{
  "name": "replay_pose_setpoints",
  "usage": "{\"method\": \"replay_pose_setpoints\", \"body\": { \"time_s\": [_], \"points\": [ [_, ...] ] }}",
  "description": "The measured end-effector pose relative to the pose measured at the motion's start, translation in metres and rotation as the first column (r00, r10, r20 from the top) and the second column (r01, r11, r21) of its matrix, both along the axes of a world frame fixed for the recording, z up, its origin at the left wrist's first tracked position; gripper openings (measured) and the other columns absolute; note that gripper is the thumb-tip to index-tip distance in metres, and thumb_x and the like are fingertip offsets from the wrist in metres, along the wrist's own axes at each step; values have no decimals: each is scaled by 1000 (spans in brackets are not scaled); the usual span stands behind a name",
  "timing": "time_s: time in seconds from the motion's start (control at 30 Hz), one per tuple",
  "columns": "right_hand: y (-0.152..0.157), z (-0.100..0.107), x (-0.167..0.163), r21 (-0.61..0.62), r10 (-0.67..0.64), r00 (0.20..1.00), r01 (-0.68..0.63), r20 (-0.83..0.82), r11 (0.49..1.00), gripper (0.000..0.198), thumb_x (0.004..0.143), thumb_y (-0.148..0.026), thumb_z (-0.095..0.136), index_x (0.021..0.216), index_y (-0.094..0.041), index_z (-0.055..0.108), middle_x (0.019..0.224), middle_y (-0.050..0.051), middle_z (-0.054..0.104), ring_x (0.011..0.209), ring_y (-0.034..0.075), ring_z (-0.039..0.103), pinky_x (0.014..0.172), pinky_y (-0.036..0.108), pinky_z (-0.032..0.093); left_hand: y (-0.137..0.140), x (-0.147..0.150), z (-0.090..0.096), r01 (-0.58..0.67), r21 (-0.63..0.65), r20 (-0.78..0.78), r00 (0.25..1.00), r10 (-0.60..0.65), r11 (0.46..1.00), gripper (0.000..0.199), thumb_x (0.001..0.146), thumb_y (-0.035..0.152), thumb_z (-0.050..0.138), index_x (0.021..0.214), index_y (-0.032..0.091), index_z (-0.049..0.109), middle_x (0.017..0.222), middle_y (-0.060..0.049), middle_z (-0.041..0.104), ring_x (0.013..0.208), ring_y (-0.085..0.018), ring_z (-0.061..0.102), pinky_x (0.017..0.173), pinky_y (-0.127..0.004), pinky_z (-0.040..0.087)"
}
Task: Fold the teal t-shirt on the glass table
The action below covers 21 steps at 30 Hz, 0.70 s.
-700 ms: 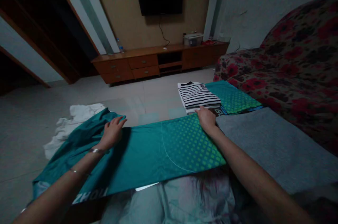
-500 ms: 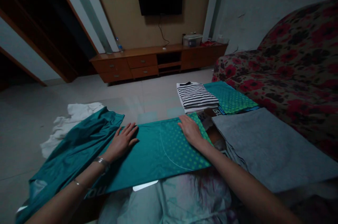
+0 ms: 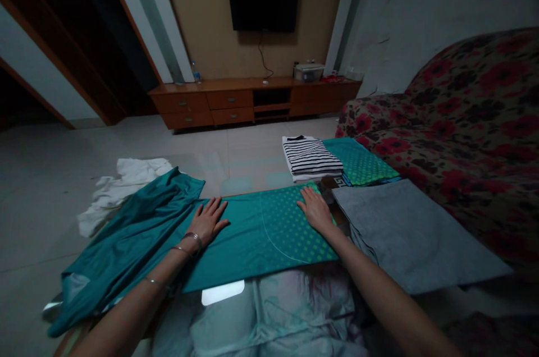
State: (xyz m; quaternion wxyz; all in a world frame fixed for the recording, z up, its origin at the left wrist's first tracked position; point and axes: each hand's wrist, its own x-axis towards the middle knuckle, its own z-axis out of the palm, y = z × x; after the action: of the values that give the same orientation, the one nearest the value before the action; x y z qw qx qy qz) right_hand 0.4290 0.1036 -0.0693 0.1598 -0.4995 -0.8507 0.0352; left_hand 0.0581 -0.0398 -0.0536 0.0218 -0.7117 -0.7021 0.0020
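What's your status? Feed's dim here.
Left hand and right hand flat, open, on teal garment. Grey cloth beside right hand. Striped shirt beyond.

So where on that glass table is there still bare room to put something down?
Bare glass shows behind the teal cloth, between the white cloth and the striped shirt. The right side is crowded: the shirt, a green folded piece and the grey cloth lie close together. Both the left hand and the right hand rest flat on the teal cloth.

Hands (image 3: 209, 222) flat on shirt (image 3: 252, 233), folded stack (image 3: 311, 156) behind, towel (image 3: 404, 233) right
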Motion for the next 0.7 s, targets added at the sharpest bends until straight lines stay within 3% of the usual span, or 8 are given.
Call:
{"method": "replay_pose_setpoints", "body": {
  "time_s": [0.2, 0.37, 0.47, 0.53, 0.63, 0.7],
  "points": [
    [-6, 14, 17, -55, 26, 999, -28, -39, 998, 46, 91, -35, 42, 132, -14, 49, 141, 13, 44, 134, 24, 35, 109, 42, 30, -2, 0, -1, -18, 17, 48, 999, 17, 1000, 65, 89, 59, 28, 144, 26, 29, 154, -5, 17, 142, -26, 15, 111, -47, 18],
    [-44, 31, 59, -72, -170, 975, 161, -142, 984, 45, 91, -24, 33, 129, -6, 50, 131, 16, 53, 123, 21, 48, 104, 34, 36, -6, -4, 2, -50, 65, 109, 993, 43, 997, 59, 92, 49, 28, 144, 21, 30, 154, -7, 16, 141, -25, 18, 109, -49, 22],
    [-82, 37, 90, -98, -277, 957, 268, -90, 958, 43, 90, -19, 34, 127, -7, 52, 123, 16, 59, 114, 21, 54, 99, 29, 39, -26, -4, 8, -47, 90, 129, 991, 35, 995, 58, 93, 47, 24, 145, 20, 28, 154, -8, 18, 141, -24, 19, 108, -49, 24],
    [-105, 41, 101, -138, -298, 955, 295, 0, 945, 40, 89, -20, 38, 125, -9, 53, 118, 15, 61, 111, 22, 56, 95, 29, 40, -47, -3, 11, 26, 90, 114, 993, -36, 996, 58, 92, 51, 27, 144, 25, 28, 154, -6, 19, 141, -24, 19, 109, -50, 22],
    [-131, 49, 98, -152, -291, 949, 308, 123, 939, 36, 89, -26, 46, 121, -13, 54, 113, 15, 62, 107, 24, 58, 89, 30, 42, -78, -4, 11, 114, 39, 87, 989, -117, 993, 60, 89, 58, 32, 143, 31, 29, 153, -4, 20, 141, -26, 20, 109, -52, 19],
    [-141, 56, 88, -126, -321, 929, 346, 184, 930, 33, 88, -30, 50, 117, -15, 55, 108, 14, 63, 104, 25, 59, 83, 31, 44, -92, -6, 10, 107, 0, 76, 991, -106, 994, 61, 88, 59, 33, 142, 32, 30, 153, -3, 22, 140, -27, 21, 109, -52, 19]
  ]
}}
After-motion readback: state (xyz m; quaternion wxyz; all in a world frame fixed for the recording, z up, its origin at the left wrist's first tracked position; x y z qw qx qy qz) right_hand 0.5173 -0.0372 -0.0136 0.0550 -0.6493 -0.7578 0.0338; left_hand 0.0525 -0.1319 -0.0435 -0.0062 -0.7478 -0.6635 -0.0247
